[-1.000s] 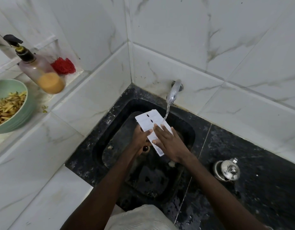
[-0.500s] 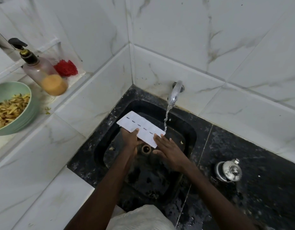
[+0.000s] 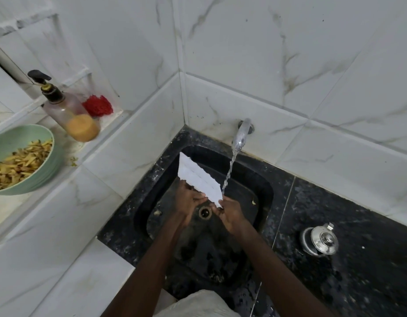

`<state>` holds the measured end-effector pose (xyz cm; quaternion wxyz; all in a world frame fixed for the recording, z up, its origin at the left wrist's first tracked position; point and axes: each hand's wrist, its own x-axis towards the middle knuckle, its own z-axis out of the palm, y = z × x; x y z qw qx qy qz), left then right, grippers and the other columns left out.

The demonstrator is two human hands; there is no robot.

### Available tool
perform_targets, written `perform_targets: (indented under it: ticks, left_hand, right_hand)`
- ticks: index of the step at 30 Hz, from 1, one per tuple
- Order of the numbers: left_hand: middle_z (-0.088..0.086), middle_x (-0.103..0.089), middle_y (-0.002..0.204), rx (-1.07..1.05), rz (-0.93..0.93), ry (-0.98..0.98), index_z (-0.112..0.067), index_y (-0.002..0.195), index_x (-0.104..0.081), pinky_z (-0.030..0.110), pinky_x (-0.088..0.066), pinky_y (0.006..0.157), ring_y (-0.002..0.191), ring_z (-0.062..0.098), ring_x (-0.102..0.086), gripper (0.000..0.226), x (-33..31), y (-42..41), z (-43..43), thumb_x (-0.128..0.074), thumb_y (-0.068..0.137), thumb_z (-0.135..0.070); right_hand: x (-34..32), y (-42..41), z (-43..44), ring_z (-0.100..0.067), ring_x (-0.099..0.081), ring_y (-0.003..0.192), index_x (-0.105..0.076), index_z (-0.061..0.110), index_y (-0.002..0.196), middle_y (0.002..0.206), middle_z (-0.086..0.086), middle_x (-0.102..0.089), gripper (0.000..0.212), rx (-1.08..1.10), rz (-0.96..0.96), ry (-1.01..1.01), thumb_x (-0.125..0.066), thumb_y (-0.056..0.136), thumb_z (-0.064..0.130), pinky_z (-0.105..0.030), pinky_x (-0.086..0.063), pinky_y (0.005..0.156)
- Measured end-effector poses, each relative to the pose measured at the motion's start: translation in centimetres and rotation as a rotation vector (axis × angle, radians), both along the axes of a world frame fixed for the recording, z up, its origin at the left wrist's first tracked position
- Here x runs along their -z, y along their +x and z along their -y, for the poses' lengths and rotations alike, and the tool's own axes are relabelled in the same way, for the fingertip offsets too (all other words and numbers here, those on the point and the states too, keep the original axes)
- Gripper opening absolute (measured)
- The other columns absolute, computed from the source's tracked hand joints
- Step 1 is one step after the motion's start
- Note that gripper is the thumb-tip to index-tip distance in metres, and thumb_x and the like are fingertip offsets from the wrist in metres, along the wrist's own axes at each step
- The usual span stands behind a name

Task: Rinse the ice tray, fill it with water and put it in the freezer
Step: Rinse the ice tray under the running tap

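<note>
Both left hand (image 3: pixel 188 202) and right hand (image 3: pixel 230 213) are gripping the white plastic ice tray (image 3: pixel 199 178), tilted beside the chrome tap (image 3: pixel 241 133), rinsing, likely needing levelling next

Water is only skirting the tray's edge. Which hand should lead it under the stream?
Right, most likely. The right hand grips the end of the ice tray nearest the stream, which falls right by that corner. The left hand holds the tray farther from the water.
</note>
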<state>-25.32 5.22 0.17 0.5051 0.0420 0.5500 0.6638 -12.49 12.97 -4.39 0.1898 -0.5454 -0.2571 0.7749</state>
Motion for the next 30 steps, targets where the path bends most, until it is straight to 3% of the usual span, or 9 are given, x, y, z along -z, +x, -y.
perform_targets:
  ticks: [2,5,7,9,14,16,19,24,30]
  left_hand:
    - [0.014,-0.073,0.113,0.034,0.137,0.024,-0.008,0.135,-0.059,0.058,-0.054,0.1,0.098,0.031,-0.072,0.065,1.0,-0.8,0.9,-0.049,0.081,0.025]
    - [0.019,-0.069,0.125,-0.015,0.291,-0.012,-0.003,0.139,-0.058,0.06,-0.049,0.107,0.115,0.04,-0.067,0.038,2.0,-1.4,1.6,-0.055,0.102,-0.012]
    - [0.024,-0.067,0.131,-0.065,0.36,-0.02,-0.003,0.134,-0.064,0.06,-0.053,0.102,0.117,0.045,-0.066,0.042,2.4,-1.5,2.2,-0.056,0.105,-0.033]
    - [0.025,-0.068,0.124,-0.078,0.384,-0.048,-0.001,0.122,-0.068,0.054,-0.059,0.088,0.101,0.041,-0.073,0.042,2.5,-1.7,3.0,-0.048,0.107,-0.034]
    - [0.025,-0.064,0.134,0.105,0.399,-0.136,-0.003,0.134,-0.059,0.055,-0.05,0.099,0.115,0.04,-0.065,0.081,2.8,-2.6,4.1,-0.058,0.09,-0.071]
    - [0.023,-0.065,0.133,0.252,0.333,-0.137,-0.003,0.135,-0.06,0.055,-0.049,0.101,0.118,0.04,-0.064,0.075,2.1,-2.0,4.0,-0.06,0.093,-0.066]
    - [0.022,-0.065,0.137,0.464,0.235,-0.084,-0.004,0.142,-0.058,0.058,-0.047,0.11,0.128,0.042,-0.061,0.051,0.9,-0.4,3.2,-0.058,0.104,-0.038]
    - [0.021,-0.071,0.126,0.288,0.123,-0.108,-0.001,0.14,-0.055,0.05,-0.06,0.091,0.116,0.04,-0.069,0.038,1.2,1.3,0.9,-0.059,0.103,-0.009]
    - [0.018,-0.071,0.129,0.243,0.093,-0.086,-0.008,0.137,-0.057,0.059,-0.054,0.102,0.118,0.041,-0.067,0.035,1.7,1.0,-0.1,-0.058,0.102,-0.006]
  right_hand:
    - [-0.2,0.3,-0.6,-0.022,-0.061,0.074,-0.065,-0.003,0.114,0.093,-0.017,-0.07,0.025,0.004,-0.003,-0.02,-0.045,0.102,-0.009,-0.021,-0.057,0.055]
    - [0.1,1.3,-1.9,-0.02,-0.06,0.073,-0.065,0.007,0.118,0.097,-0.015,-0.07,0.027,-0.04,0.031,-0.008,-0.047,0.102,-0.005,-0.019,-0.053,0.05]
    - [0.3,2.2,-2.8,-0.019,-0.06,0.074,-0.066,0.011,0.122,0.102,-0.013,-0.072,0.028,-0.14,0.081,0.063,-0.049,0.103,-0.002,-0.02,-0.05,0.051]
    - [0.8,3.0,-3.7,-0.017,-0.06,0.079,-0.066,0.011,0.128,0.102,-0.009,-0.073,0.029,-0.28,0.159,0.183,-0.052,0.105,0.004,-0.023,-0.048,0.059]
    - [-0.4,4.0,-5.7,-0.007,-0.062,0.072,-0.069,0.014,0.132,0.097,-0.003,-0.074,0.031,-0.523,0.39,0.505,-0.063,0.101,0.013,-0.022,-0.048,0.057]
    - [-1.9,3.6,-6.2,-0.009,-0.066,0.072,-0.071,0.014,0.128,0.098,-0.007,-0.076,0.029,-0.644,0.455,0.663,-0.066,0.099,0.013,-0.023,-0.054,0.06]
    - [-3.1,2.2,-6.2,-0.014,-0.072,0.09,-0.074,0.013,0.123,0.113,-0.008,-0.077,0.027,-0.823,0.53,0.933,-0.07,0.096,0.014,-0.026,-0.056,0.083]
    - [-3.1,0.7,-4.2,-0.023,-0.067,0.117,-0.075,0.012,0.121,0.13,-0.01,-0.07,0.033,-0.737,0.705,1.375,-0.066,0.093,-0.001,-0.029,-0.049,0.102]
    - [-2.7,1.2,-3.3,-0.034,-0.033,0.149,-0.072,0.011,0.127,0.156,-0.016,-0.046,0.033,-0.75,0.859,1.409,-0.053,0.101,0.019,-0.044,-0.031,0.121]
